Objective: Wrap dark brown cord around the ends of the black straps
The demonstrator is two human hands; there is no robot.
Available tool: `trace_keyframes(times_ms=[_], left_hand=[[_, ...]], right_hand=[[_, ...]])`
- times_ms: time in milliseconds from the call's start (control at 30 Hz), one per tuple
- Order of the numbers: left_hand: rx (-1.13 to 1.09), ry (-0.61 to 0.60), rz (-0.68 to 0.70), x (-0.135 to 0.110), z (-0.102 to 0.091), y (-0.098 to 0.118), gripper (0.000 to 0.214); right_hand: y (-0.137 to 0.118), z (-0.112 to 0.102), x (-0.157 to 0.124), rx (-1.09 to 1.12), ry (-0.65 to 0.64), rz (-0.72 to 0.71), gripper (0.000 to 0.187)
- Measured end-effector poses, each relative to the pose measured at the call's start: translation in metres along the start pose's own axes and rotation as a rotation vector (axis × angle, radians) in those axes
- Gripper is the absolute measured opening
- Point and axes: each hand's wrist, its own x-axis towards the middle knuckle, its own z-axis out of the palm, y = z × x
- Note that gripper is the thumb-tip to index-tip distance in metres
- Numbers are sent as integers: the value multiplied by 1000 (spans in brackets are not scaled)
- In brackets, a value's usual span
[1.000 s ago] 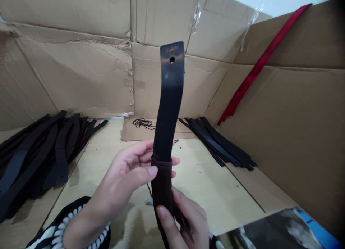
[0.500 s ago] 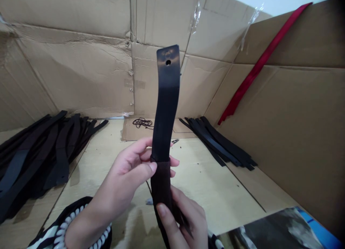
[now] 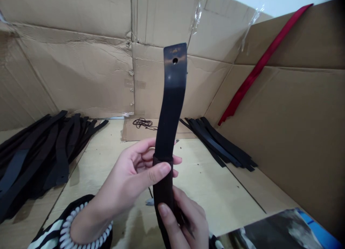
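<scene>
Upright in front of me stands a black leather-like strap (image 3: 172, 101) with a round hole near its top end. A dark brown fabric sleeve (image 3: 163, 191) surrounds its lower part. My left hand (image 3: 140, 166) is closed around the sleeve's upper edge, thumb across the front and fingertips showing behind on the right. Lower down, my right hand (image 3: 185, 220) grips the sleeve, its thumb on the front. A thin pointed metal tool, perhaps scissors or snips, shows partly within the right hand. The strap's lower end runs out of view.
A heap of dark straps (image 3: 54, 152) lies on the left of the pale tabletop (image 3: 212, 191). More black straps (image 3: 221, 143) are at right. Tangled dark cord (image 3: 142, 123) lies at the back. Cardboard walls (image 3: 88, 69) enclose the table; a red ribbon (image 3: 258, 67) hangs over the right one.
The strap's top has shifted slightly right. My left thumb has moved from the sleeve's left edge across its front. My right hand has stayed almost in place.
</scene>
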Motion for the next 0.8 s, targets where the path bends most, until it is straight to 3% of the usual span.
trace_keyframes(times_ms=[233,433,667,800], left_hand=[[-44,-123,-7,-1,-8,5,32],[78,87,-2,-1,-1,5,24],[266,-41,-67,-3,-6,6,60],[283,36,-101,-3,-5,6,38]], right_hand=[[-2,3,-10,-57,107,87,29],[0,1,-4,20,-20,33,26],[7,1,-11,-13,60,16,27],[10,-1,-8,76,-68,27,25]])
